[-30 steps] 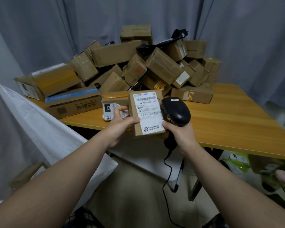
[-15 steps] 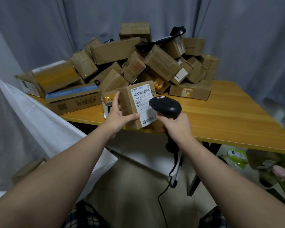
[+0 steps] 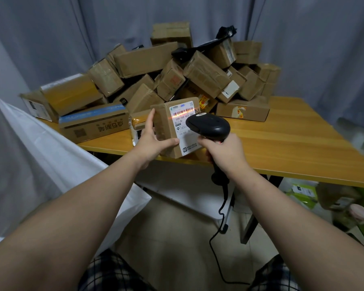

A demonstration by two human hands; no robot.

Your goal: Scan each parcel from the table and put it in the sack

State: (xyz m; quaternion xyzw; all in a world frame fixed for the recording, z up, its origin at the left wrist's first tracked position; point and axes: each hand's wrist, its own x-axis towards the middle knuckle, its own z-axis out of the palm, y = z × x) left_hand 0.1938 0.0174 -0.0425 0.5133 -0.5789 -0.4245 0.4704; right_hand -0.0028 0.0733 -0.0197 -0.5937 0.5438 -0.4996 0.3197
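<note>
One parcel, gripped by the left hand over the table's near edge, catches the beam from the scanner the right hand clasps (next, presumably: the sack beside the table).

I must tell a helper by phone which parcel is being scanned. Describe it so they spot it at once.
Look to the wooden table piled with brown boxes. At its near edge, in front of the pile, the left hand holds one small parcel facing the black scanner in the right hand. It alone is gripped, with a red scan line across its white label.
</note>
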